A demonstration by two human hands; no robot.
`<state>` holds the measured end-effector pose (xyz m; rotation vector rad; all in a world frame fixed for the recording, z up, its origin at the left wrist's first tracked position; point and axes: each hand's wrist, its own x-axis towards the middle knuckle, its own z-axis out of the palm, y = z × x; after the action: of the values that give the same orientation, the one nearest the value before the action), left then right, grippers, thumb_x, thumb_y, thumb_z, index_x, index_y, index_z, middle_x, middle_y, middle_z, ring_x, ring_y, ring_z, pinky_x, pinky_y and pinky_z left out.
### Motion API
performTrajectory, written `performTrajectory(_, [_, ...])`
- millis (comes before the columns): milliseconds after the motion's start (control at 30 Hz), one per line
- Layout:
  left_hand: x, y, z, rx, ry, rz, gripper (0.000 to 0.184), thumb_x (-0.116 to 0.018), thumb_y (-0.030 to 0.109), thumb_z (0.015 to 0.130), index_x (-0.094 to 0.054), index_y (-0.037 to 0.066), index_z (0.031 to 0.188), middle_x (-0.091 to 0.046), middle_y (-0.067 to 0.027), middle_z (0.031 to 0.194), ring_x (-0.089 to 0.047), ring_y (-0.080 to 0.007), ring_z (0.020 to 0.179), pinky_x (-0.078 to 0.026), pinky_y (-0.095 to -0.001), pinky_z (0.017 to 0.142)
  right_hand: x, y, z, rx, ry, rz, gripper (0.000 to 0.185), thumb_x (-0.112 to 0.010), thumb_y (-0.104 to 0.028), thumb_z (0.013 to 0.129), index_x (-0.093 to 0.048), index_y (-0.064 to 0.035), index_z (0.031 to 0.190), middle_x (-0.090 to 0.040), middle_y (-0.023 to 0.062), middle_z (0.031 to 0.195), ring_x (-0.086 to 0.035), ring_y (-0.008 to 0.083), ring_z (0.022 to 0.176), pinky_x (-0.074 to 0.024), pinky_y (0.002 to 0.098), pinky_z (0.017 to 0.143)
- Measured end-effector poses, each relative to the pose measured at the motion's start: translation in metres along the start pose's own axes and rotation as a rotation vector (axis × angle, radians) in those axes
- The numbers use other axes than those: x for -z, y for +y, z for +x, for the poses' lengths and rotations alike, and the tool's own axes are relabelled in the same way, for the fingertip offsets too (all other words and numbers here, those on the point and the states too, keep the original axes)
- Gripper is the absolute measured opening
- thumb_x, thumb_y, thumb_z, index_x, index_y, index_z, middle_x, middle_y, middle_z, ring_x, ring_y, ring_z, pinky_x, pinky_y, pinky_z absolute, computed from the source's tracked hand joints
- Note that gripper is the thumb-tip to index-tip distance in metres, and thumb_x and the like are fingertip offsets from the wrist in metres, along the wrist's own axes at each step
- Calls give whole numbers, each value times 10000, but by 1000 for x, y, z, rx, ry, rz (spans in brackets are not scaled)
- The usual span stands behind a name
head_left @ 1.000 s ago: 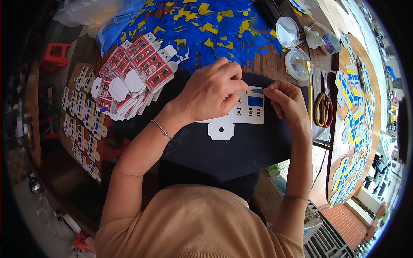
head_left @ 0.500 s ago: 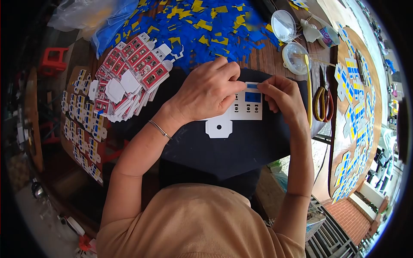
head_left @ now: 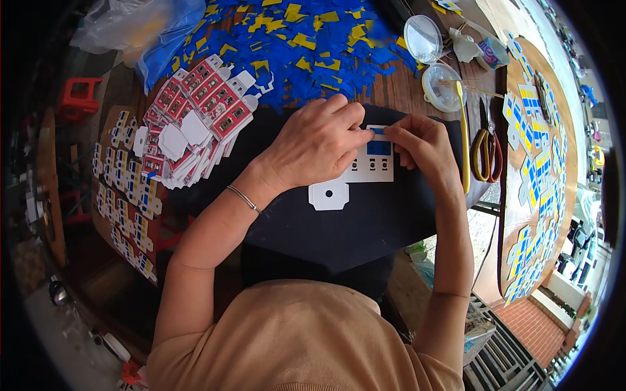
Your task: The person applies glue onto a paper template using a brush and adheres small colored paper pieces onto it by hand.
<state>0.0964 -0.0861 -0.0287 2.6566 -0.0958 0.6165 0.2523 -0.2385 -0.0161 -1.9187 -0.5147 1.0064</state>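
A white die-cut card (head_left: 385,172) with rows of small window openings lies face up on a dark cloth. Its tab with a round hole (head_left: 329,197) points towards me. A blue film piece (head_left: 379,148) covers some of the windows. Farther up the card, a narrow blue strip (head_left: 378,131) shows between my fingertips. My left hand (head_left: 323,140) covers the card's left part, its fingers bent and pinched at the strip's left end. From the other side, the thumb and forefinger of my right hand (head_left: 424,144) close on the strip's right end.
Red-and-white printed cards (head_left: 195,117) are piled on the left. Blue and yellow film pieces (head_left: 306,45) heap at the back. To the right are scissors (head_left: 488,153), a yellow stick (head_left: 464,137) and a plastic tub (head_left: 441,85). Boards with finished-looking cards flank both sides (head_left: 124,189).
Both hands stay at the blue strip with almost the same finger positions. The whole scene is shifted slightly left in view, the card with it.
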Motion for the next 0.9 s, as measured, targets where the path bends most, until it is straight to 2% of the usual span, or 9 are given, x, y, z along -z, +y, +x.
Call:
performTrajectory(167, [0,1,1,-2,-4,14,247,-658,40,724,-748,119,941,-499,-6,809,-520,-194,805,-492,-333,731,1,0,0,5,-10,-19,204,-705,-180,855,-646,15,840,-624,24,657,-592,75,530,-465,218,459])
performTrajectory(267, [-2,2,1,-4,11,16,227,-665,45,733,-746,111,935,-513,-6,822,-526,-193,821,-497,-331,740,4,4,0,34,-15,86,210,-687,-188,881,-624,13,889,-638,45,686,-611,97,535,-483,227,459])
performTrajectory(367, [-2,2,1,-6,13,16,215,-670,44,740,-745,108,931,-523,-7,834,-529,-192,831,-498,-330,741,5,9,-2,24,43,156,217,-683,-244,914,-612,-42,949,-622,28,686,-577,85,509,-437,203,450])
performTrajectory(467, [-2,3,1,3,17,13,211,-671,41,739,-745,108,925,-524,-10,836,-528,-191,835,-498,-331,743,8,16,-3,57,69,263,237,-646,-224,945,-582,0,987,-642,73,714,-616,123,524,-478,230,450])
performTrajectory(667, [-1,2,1,-22,25,-9,236,-664,33,743,-727,108,958,-522,-21,832,-531,-205,826,-496,-338,747,3,14,-7,112,130,355,206,-598,-226,988,-579,-21,1001,-627,64,720,-602,110,522,-468,218,448])
performTrajectory(767, [5,-1,2,-13,95,-45,255,-664,24,733,-706,103,971,-530,-24,836,-545,-215,812,-498,-349,738,0,15,-4,171,160,280,210,-596,-224,992,-580,-14,998,-631,67,731,-598,102,531,-471,213,455])
performTrajectory(900, [23,-20,4,146,486,11,232,-654,9,803,-656,78,1024,-559,-65,860,-575,-241,798,-489,-351,698,-7,-11,0,368,337,-186,154,-667,-146,927,-674,-5,990,-650,63,788,-602,104,567,-470,246,483])
